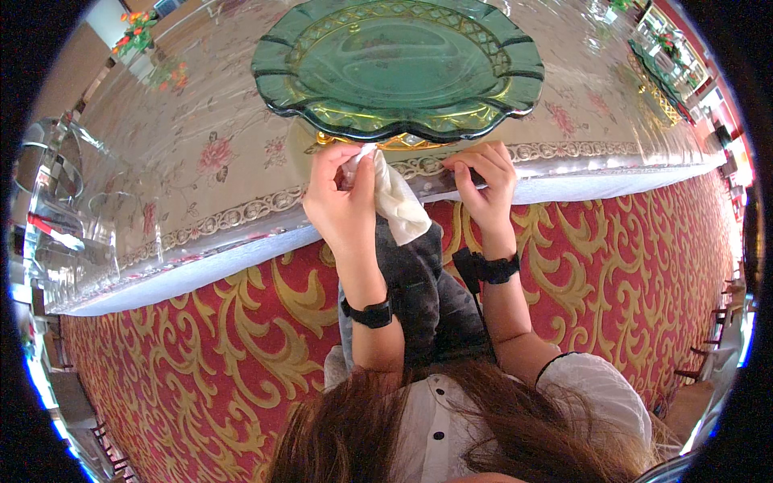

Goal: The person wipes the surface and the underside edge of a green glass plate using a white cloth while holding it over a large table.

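Observation:
My left hand point(342, 189) pinches a crumpled white cloth point(405, 211) between thumb and fingers, just below the near rim of a large green glass plate point(394, 68). The cloth's loose end hangs over the table edge. Scalloped and wavy at its rim, the plate has a gold lattice pattern. Gold metalwork point(423, 143) shows beneath its near side. To the right, my right hand point(489, 181) is at the table's trimmed edge, fingers curled toward the thumb. Whatever its fingertips hold, if anything, I cannot make out.
A floral tablecloth point(233, 161) under a glossy clear cover lies on the table. Clear glassware point(60, 173) stands at the left, with a red-and-white item point(58, 232) among it. Orange flowers point(137, 34) are at the far left. Another green plate point(660, 80) stands far right. Patterned red carpet point(201, 346) lies below.

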Available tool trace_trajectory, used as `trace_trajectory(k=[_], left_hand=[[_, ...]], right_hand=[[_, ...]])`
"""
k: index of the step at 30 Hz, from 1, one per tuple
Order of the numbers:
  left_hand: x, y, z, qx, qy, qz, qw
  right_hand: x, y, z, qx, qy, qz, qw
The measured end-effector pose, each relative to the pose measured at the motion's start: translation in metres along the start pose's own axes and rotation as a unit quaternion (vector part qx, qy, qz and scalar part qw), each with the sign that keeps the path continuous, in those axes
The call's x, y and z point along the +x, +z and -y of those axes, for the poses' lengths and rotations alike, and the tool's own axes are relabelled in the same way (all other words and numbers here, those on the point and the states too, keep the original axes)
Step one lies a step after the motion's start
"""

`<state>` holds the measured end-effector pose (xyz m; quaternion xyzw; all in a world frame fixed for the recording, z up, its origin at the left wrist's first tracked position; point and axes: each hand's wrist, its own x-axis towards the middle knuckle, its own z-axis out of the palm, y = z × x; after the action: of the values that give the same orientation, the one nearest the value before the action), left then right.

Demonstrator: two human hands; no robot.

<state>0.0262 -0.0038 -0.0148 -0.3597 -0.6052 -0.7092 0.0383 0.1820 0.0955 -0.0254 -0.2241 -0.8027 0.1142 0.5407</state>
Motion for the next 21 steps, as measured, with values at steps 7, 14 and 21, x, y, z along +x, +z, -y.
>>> trace_trajectory(k=[7, 14, 21], left_hand=[[0.002, -0.004, 0.0, -0.015, -0.008, 0.019, 1.0], [-0.002, 0.005, 0.0, 0.022, -0.025, -0.039, 0.999], [0.001, 0.006, 0.001, 0.035, -0.045, -0.054, 0.997]], right_hand=[[0.001, 0.002, 0.001, -0.012, -0.011, 0.001, 1.0], [-0.001, 0.002, 0.002, -0.01, -0.003, -0.004, 1.0], [-0.001, 0.001, 0.002, -0.004, -0.003, -0.005, 1.0]])
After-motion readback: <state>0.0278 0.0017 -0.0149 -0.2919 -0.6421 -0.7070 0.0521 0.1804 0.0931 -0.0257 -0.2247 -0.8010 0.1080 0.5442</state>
